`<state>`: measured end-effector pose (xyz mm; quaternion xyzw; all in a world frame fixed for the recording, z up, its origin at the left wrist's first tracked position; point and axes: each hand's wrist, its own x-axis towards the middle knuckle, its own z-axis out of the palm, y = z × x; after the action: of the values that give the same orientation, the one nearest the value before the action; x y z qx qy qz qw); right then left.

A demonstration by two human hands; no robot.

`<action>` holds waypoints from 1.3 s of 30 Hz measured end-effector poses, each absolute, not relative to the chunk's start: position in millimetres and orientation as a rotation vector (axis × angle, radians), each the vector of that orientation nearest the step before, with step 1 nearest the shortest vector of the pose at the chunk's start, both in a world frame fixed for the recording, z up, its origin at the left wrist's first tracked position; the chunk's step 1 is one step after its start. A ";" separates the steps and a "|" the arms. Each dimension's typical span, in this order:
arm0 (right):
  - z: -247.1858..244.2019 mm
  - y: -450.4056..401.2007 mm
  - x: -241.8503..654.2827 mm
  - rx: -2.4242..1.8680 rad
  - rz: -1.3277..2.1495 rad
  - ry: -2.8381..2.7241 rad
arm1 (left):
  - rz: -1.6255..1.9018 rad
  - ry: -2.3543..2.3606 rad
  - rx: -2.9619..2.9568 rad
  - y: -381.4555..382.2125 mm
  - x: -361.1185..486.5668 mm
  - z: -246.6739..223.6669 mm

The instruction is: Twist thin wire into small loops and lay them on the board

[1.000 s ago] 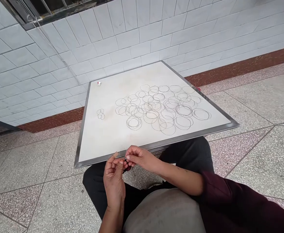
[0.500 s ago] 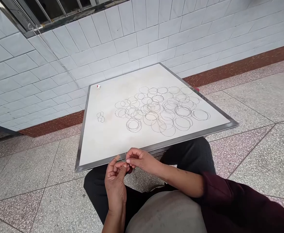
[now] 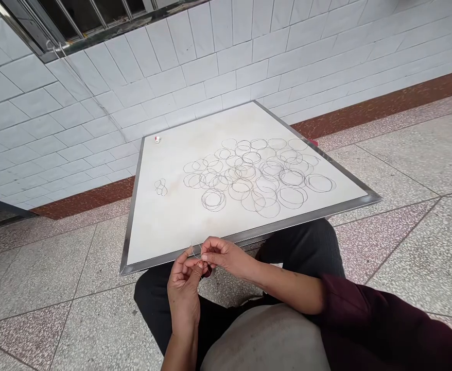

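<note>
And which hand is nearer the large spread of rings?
Right. The right hand is at the table's near edge, just short of the rings; the left hand is farther left and nearer the body.

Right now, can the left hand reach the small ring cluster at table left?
Probably yes: nothing visible blocks the tabletop between the left hand and the small ring cluster. Its fingers seem busy pinching a thin loop, though.

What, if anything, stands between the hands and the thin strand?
Nothing visible does. The left hand and right hand both appear to pinch the thin strand by the near metal rim; the loops lie apart, farther in on the tabletop.
</note>
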<state>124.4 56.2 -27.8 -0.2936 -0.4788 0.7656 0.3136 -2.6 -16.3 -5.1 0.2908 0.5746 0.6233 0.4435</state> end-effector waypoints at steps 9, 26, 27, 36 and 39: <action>-30.8 55.3 121.0 -0.767 1.991 -1.270 | 1.507 1.428 0.717 -15.7 -1.8 -1.9; -32.1 56.3 122.1 -0.797 1.964 -1.326 | 1.451 1.477 0.705 -16.0 -0.3 5.3; -32.8 56.4 122.2 -0.799 1.973 -1.319 | 1.455 1.488 0.690 -16.0 0.5 6.0; -35.6 56.1 125.9 -0.758 1.915 -1.420 | 1.553 1.490 0.621 -14.7 0.4 3.1; -32.9 53.4 124.8 -0.699 1.824 -1.518 | 1.590 1.483 0.607 -15.4 -1.4 2.4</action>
<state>124.8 53.4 -32.9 -0.2672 -0.5798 0.6965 0.3278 -1.4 -15.4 2.4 0.2431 0.5937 0.6367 0.4278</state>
